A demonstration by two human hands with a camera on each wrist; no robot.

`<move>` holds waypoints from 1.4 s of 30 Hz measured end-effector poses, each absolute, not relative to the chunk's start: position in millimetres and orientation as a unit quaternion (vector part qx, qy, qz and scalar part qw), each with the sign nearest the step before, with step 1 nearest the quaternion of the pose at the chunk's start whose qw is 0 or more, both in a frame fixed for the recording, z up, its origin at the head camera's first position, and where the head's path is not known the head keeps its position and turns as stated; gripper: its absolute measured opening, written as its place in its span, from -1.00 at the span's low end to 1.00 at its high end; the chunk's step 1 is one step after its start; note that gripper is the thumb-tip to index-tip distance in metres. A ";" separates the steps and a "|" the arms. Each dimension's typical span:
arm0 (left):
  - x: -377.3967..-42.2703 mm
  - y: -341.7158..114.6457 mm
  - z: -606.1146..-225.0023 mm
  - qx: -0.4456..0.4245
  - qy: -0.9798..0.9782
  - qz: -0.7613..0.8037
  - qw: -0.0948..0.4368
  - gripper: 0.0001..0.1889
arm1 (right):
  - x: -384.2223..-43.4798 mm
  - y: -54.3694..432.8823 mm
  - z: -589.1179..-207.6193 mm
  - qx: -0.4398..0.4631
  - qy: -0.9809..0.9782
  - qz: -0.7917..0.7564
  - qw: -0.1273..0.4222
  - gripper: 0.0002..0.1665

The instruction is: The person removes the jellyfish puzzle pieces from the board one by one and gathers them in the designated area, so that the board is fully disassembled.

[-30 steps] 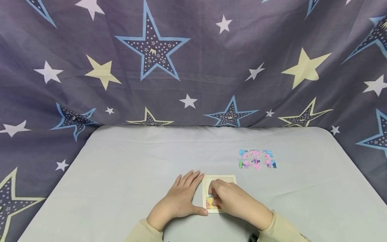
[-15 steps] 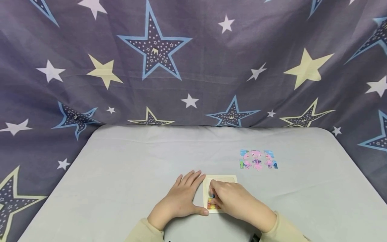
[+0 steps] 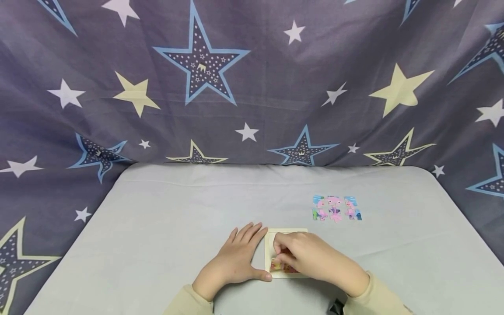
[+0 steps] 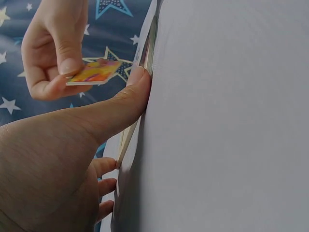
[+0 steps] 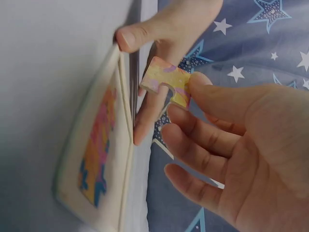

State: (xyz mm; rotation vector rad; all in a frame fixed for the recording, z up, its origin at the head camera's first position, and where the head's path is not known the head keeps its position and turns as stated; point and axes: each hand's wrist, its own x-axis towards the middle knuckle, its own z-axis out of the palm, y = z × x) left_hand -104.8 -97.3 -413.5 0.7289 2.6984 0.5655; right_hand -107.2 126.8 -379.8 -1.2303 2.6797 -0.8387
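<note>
A jigsaw piece (image 5: 164, 76) in yellow and orange with a rounded notch is pinched between thumb and fingertips of my right hand (image 3: 311, 257). In the left wrist view the same jigsaw piece (image 4: 96, 73) tilts, raised off the puzzle tray (image 3: 287, 230). That tray is pale, square and rimmed; pink, orange and blue pieces (image 5: 98, 147) lie along one side of it. My left hand (image 3: 235, 259) lies spread at the tray's left side, thumb at the near corner and fingertips by the far one. My right hand covers much of the tray in the head view.
Several loose jigsaw pieces (image 3: 334, 201) in pink and blue are laid out in two rows, beyond the tray to the right. A pale cloth covers the table (image 3: 177, 218). Behind it hangs a dark star-patterned curtain (image 3: 252, 87).
My right hand has shifted slightly to the right and raised the yellow jigsaw piece from the tray's near left corner, tilting it. My left hand stays at the tray's side.
</note>
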 end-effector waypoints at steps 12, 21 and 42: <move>-105.5 -97.8 -415.7 0.254 0.935 0.198 0.147 0.16 | -118.5 146.8 -365.0 -0.358 0.892 -0.271 0.042 -0.80; -104.5 -96.1 -412.5 0.249 0.937 0.196 0.150 0.16 | -129.9 169.1 -354.5 -0.297 0.916 -0.270 0.024 -0.79; -104.6 -97.0 -414.6 0.248 0.937 0.195 0.148 0.17 | -157.8 207.9 -369.0 -0.227 0.924 -0.303 0.051 -0.80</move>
